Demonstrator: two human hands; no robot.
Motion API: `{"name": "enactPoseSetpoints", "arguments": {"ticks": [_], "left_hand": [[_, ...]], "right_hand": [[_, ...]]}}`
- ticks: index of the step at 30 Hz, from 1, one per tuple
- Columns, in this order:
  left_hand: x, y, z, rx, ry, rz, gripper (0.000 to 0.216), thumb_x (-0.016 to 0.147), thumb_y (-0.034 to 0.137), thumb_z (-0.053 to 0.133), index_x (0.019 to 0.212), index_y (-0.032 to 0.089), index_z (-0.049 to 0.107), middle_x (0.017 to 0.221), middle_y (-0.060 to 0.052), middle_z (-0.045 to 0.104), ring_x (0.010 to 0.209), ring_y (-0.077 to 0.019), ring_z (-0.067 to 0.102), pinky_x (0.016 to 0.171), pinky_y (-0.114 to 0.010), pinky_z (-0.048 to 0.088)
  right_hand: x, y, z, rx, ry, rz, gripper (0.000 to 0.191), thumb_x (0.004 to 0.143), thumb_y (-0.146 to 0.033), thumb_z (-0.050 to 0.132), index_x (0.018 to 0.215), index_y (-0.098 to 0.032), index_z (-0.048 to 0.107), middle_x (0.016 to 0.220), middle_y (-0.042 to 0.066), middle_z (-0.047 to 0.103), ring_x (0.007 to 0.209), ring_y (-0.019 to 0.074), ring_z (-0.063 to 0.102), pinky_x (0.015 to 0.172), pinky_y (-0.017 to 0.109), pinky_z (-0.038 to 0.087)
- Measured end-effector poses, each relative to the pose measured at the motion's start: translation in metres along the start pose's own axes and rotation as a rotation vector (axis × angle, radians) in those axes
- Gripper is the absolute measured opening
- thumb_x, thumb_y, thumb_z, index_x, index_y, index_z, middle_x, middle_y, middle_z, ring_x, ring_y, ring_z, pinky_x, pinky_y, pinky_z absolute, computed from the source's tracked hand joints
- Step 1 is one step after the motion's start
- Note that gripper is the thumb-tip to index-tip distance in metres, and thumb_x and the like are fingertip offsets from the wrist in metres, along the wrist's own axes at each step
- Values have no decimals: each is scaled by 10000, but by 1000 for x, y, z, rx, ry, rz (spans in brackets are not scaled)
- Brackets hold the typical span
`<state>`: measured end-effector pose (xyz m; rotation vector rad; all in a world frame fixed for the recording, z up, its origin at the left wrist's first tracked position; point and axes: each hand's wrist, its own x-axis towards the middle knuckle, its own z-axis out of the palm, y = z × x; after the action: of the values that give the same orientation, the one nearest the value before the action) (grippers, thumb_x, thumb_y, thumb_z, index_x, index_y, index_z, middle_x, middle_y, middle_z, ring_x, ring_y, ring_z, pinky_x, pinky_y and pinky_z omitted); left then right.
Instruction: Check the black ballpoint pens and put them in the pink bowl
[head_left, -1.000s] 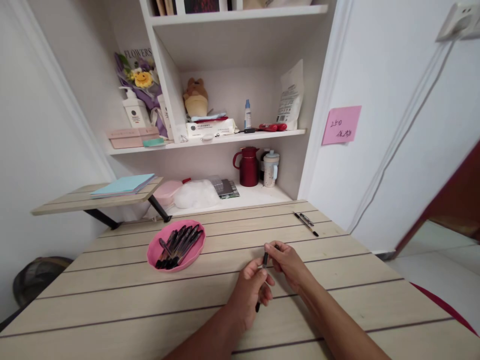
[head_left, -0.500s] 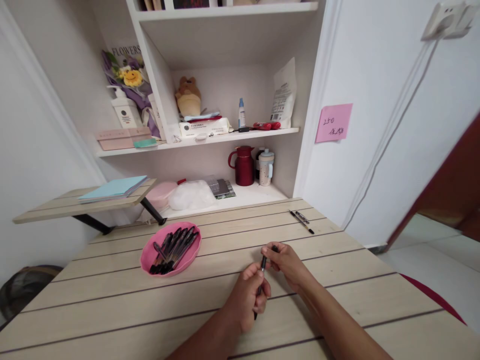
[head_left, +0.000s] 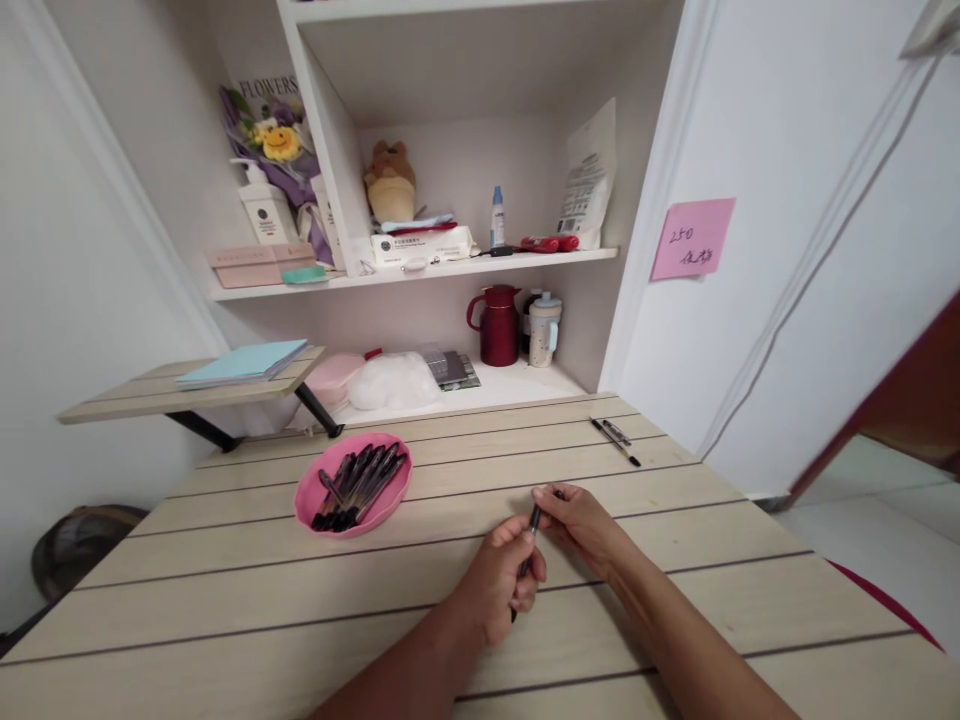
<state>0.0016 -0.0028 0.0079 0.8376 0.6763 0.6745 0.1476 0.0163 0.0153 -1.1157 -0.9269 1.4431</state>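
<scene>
Between my two hands a dark pen (head_left: 533,521) is held at a slant above the wooden table. My left hand (head_left: 504,575) wraps round its lower part, and the pen's dark end pokes out below the fist. The fingers of my right hand (head_left: 576,520) pinch the upper end, thumb against forefinger. To the left, a pink bowl (head_left: 309,487) holds several black pens (head_left: 358,485) lying side by side. Farther back on the right, a pen (head_left: 615,442) lies on the table with a shorter clear-and-black piece (head_left: 617,432) beside it.
A raised wooden stand (head_left: 120,398) bearing blue paper (head_left: 244,362) is at the table's left. Behind the table, white shelves hold a red jug (head_left: 500,326), a cup (head_left: 543,332), and a plastic bag (head_left: 395,381). A pink note (head_left: 693,238) is stuck to the wall.
The view has shifted slightly, so everything sits a little to the right. Both hands still hold the pen in nearly the same grip.
</scene>
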Motion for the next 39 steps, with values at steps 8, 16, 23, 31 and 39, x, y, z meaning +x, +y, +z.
{"name": "enactPoseSetpoints", "arguments": {"ticks": [8,16,23,31,39], "left_hand": [[0,0,-2,-13,-2,-11,366,699,401,590,975,196,462,531,72,461,309,8,205,357,-167,58],[0,-1,-3,-19,-18,-16,366,705,384,585,995,202,458,529,73,464,306,6,203,355,-165,59],[0,-1,-4,-28,-27,-35,404,693,377,599,1034,202,472,529,71,467,309,8,209,360,-159,60],[3,2,-6,49,82,117,414,683,372,580,1038,169,511,608,43,505,335,-13,327,333,-170,132],[6,3,-6,57,209,268,284,630,264,658,876,151,572,674,20,522,494,-55,466,434,-178,332]], "right_hand": [[-1,-1,2,4,33,-29,307,620,-438,672,630,-147,576,472,0,561,356,44,349,344,180,171],[-2,-1,1,72,-8,-38,315,639,-438,663,731,-144,594,510,2,582,349,35,337,352,180,181],[3,-2,-3,155,120,-112,269,580,-362,718,684,-156,580,513,-31,536,369,41,345,367,196,244],[-1,-9,-2,-8,99,-92,182,617,-297,657,612,-155,541,451,-54,470,348,32,320,349,188,188],[-8,-18,8,-281,145,-166,132,608,-288,630,629,-166,583,477,-45,513,355,52,362,358,202,253]]}}
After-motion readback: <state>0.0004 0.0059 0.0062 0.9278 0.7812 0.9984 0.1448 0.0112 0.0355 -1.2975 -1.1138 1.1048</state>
